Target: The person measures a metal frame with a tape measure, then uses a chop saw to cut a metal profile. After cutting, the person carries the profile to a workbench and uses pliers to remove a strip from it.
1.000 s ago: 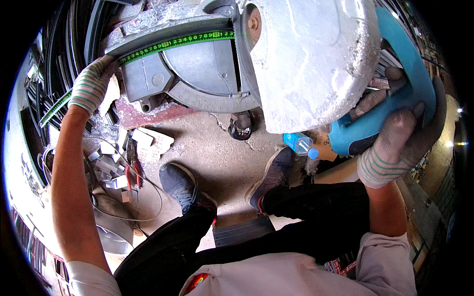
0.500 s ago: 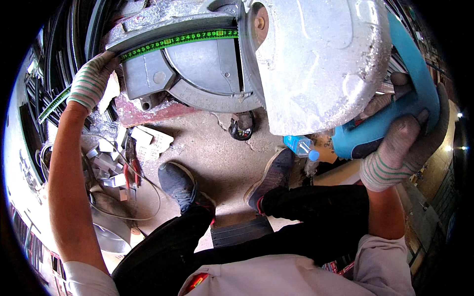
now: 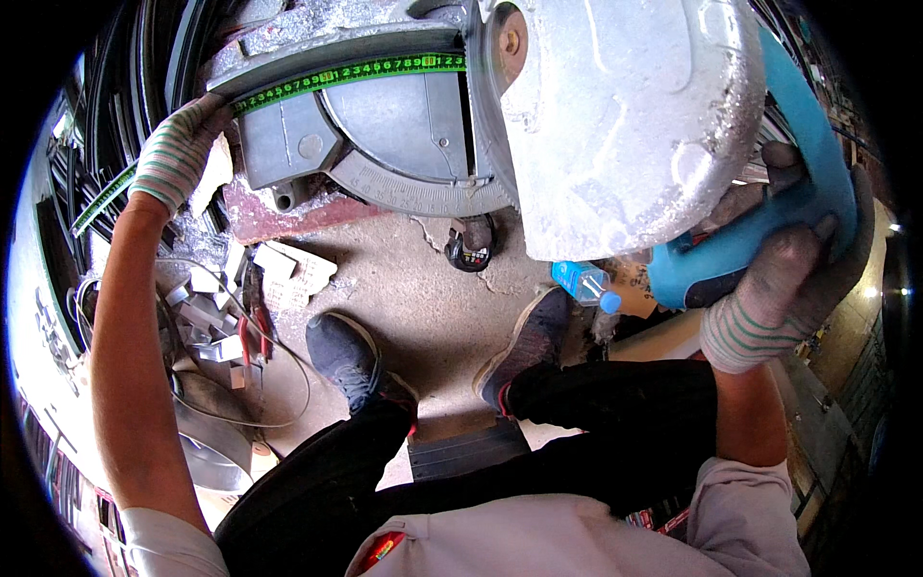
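A dusty grey metal mitre saw (image 3: 461,125) fills the top of the frame, its big pale aluminium blade guard (image 3: 625,115) bulging at upper centre-right and a round turntable with an engraved angle scale below it at upper centre. A green measuring strip (image 3: 336,77) with black marks curves along the saw's fence. There is one saw, one guard and one bright blue plastic handle (image 3: 769,221) at the right edge.

The right hand (image 3: 784,288), in a grimy white knit glove with green-striped cuff, is clenched around that blue handle. The left hand (image 3: 178,149), in a matching glove, rests at the upper left on the end of the fence; whether it grips anything there cannot be made out.

Below, two dark shoes (image 3: 351,356) stand on the stained concrete floor (image 3: 413,279). One clear plastic bottle with a blue cap (image 3: 585,285) lies just under the guard, one small black tape measure (image 3: 471,252) beside it. Several short silvery metal offcuts (image 3: 212,308) lie heaped at the left.
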`<move>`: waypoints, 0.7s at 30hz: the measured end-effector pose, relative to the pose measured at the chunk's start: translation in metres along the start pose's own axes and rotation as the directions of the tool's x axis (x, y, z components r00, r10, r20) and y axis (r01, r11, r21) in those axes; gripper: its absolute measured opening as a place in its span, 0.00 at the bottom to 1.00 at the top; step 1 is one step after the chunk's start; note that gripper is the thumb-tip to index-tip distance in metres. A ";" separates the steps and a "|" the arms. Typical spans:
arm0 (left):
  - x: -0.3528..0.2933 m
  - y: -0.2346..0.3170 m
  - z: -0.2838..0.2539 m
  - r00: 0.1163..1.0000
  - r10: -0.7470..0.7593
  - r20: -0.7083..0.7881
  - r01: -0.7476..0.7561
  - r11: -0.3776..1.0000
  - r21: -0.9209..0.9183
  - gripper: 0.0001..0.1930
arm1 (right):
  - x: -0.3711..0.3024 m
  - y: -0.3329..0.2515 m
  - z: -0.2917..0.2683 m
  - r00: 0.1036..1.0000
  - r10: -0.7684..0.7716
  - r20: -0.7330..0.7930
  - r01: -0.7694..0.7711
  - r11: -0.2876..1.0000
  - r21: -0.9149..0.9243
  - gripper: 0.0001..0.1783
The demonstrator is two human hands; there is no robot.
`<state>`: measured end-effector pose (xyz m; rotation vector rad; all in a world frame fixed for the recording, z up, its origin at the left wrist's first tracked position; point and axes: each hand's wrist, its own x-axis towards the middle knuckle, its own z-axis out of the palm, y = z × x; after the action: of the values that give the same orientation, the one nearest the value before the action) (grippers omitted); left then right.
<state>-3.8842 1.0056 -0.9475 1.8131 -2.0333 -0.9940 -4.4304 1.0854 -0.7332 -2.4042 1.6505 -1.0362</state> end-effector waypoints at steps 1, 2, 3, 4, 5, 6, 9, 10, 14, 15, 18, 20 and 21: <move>-0.001 0.001 -0.001 1.000 0.002 -0.004 -0.002 1.000 0.008 0.15 | 0.001 -0.004 0.002 1.000 0.003 -0.014 -0.003 1.000 -0.002 0.47; -0.001 0.001 -0.001 1.000 0.005 -0.008 -0.005 1.000 0.015 0.16 | 0.002 -0.008 0.004 1.000 0.005 -0.028 -0.005 1.000 -0.004 0.47; -0.002 0.002 -0.001 1.000 0.007 -0.009 -0.007 1.000 0.022 0.16 | 0.003 -0.012 0.006 0.999 -0.006 -0.044 0.005 1.000 -0.021 0.48; -0.002 0.002 -0.002 1.000 0.010 -0.009 -0.009 1.000 0.030 0.16 | 0.004 -0.015 0.008 0.998 -0.016 -0.060 0.014 0.999 -0.038 0.49; -0.001 0.005 -0.002 1.000 0.015 -0.006 -0.015 0.999 0.037 0.16 | 0.004 -0.018 0.009 0.997 -0.024 -0.076 0.020 0.998 -0.059 0.50; 0.000 0.008 -0.002 1.000 -0.006 0.010 0.005 1.000 0.024 0.16 | 0.004 -0.021 0.011 0.995 -0.032 -0.092 0.025 0.997 -0.079 0.51; 0.000 0.012 -0.003 0.998 -0.041 0.036 0.041 0.999 0.014 0.16 | 0.004 -0.040 0.019 0.992 0.082 -0.094 -0.087 0.994 -0.059 0.54; 0.001 0.011 -0.003 0.999 -0.033 0.031 0.032 0.999 0.028 0.16 | 0.004 -0.042 0.019 0.990 0.112 -0.086 -0.117 0.992 -0.057 0.54; 0.000 -0.005 -0.001 1.000 -0.020 -0.009 0.020 0.999 0.033 0.17 | 0.004 -0.041 0.014 0.992 0.099 -0.075 -0.107 0.989 -0.106 0.54; 0.000 -0.008 -0.001 1.000 -0.018 -0.010 0.018 0.999 0.033 0.17 | 0.005 -0.038 0.013 0.994 0.065 -0.084 -0.076 0.989 -0.129 0.54; 0.002 -0.006 0.000 1.000 -0.006 -0.012 0.006 0.999 0.040 0.17 | 0.001 -0.021 0.014 0.995 -0.006 -0.104 -0.005 0.995 -0.101 0.52; 0.001 -0.001 -0.001 1.000 0.006 -0.013 -0.005 0.999 0.053 0.16 | 0.000 -0.020 0.014 0.997 0.009 -0.075 -0.013 0.999 -0.053 0.51; 0.001 -0.001 -0.001 1.000 0.002 -0.006 -0.002 0.998 0.055 0.16 | 0.000 -0.026 0.013 0.998 0.042 -0.038 -0.043 0.999 -0.031 0.50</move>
<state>-3.8835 1.0042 -0.9475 1.8384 -2.0779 -0.9396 -4.4023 1.0926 -0.7327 -2.3720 1.7350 -1.0628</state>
